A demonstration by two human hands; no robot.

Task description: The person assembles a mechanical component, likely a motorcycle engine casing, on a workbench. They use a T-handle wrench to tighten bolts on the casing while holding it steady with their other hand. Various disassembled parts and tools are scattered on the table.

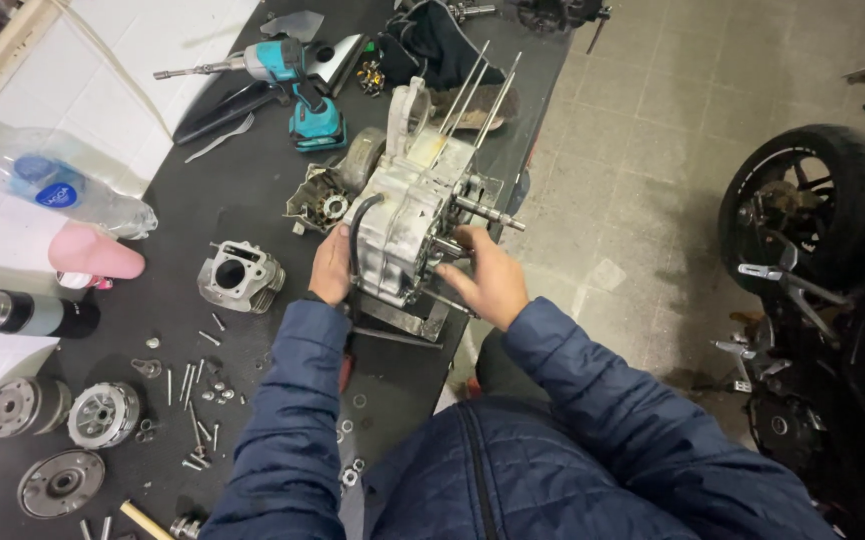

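A grey metal engine case (405, 215) with long studs sticking up stands at the right edge of the black workbench (223, 210). My left hand (332, 268) grips the case's near left side, beside a black hose. My right hand (489, 274) holds the case's right side, fingers around a short shaft (489, 214) that sticks out. Both arms wear dark blue quilted sleeves.
A cylinder block (242, 275) lies left of the case. Loose bolts and washers (198, 385), clutch parts (103, 414), a teal cordless drill (293, 85), a water bottle (53, 185) and spray cans are on the bench. A motorcycle's rear wheel (811, 205) stands at right on the tiled floor.
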